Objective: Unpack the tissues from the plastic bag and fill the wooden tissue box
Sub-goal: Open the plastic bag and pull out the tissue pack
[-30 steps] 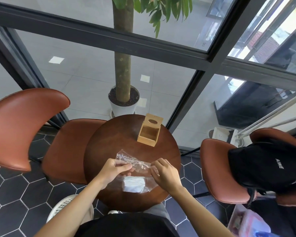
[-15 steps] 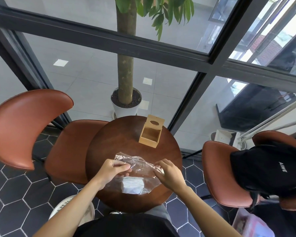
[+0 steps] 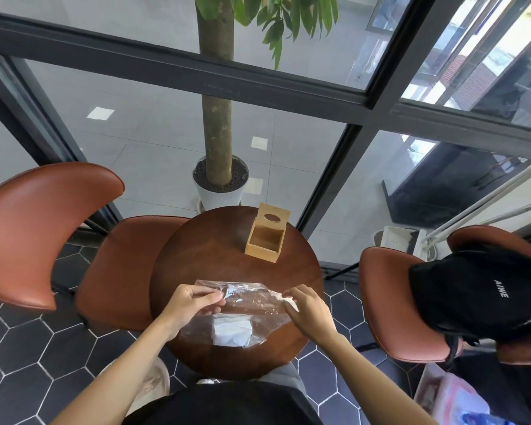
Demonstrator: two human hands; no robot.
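A clear plastic bag (image 3: pixel 252 302) lies on the near half of the round dark wooden table (image 3: pixel 209 259). A white stack of tissues (image 3: pixel 232 332) sits inside it, at its near end. My left hand (image 3: pixel 190 305) pinches the bag's far left edge, and my right hand (image 3: pixel 307 308) pinches its far right edge; the top of the bag is stretched between them. The wooden tissue box (image 3: pixel 267 237) stands at the table's far right side, apart from both hands, empty, with its lid raised and an oval slot in it.
Brown leather chairs stand left (image 3: pixel 37 228) and right (image 3: pixel 393 305) of the table; a black backpack (image 3: pixel 478 289) rests on the right one. A potted tree (image 3: pixel 219 182) and glass walls lie beyond. A white basket (image 3: pixel 154 381) is on the floor near left.
My hands have moved apart, pulling the crumpled top of the bag out flat and wider. The tissue stack and the wooden box have stayed where they were.
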